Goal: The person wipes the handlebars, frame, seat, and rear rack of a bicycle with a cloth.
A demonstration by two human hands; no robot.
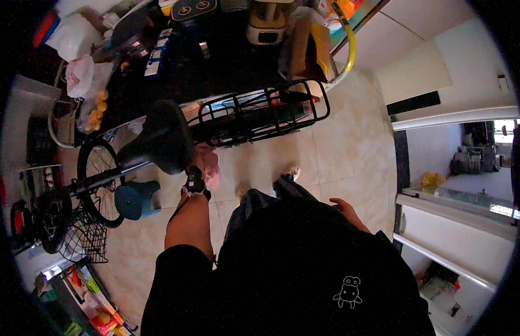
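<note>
My left hand [200,159] reaches down beside the black bicycle saddle [162,137], closed on a pink cloth [211,171] that hangs below it. A black band with a small device [195,178] sits on that wrist. The saddle and shadow hide part of the fingers. Just beyond the hand runs the bicycle's black wire rear rack [254,117]. My right hand [349,213] hangs low at my right side, away from the bicycle. Its visible fingers are apart, and nothing shows in them; my dark shirt covers part of that arm.
Left of the saddle are the bicycle's front wheel [100,179], wire basket [83,238] and a blue stool [138,200]. Behind stands a dark table [226,61] with bags, oranges [96,112] and a cardboard box [307,53]. Tiled floor [349,140] lies right, beside a doorway.
</note>
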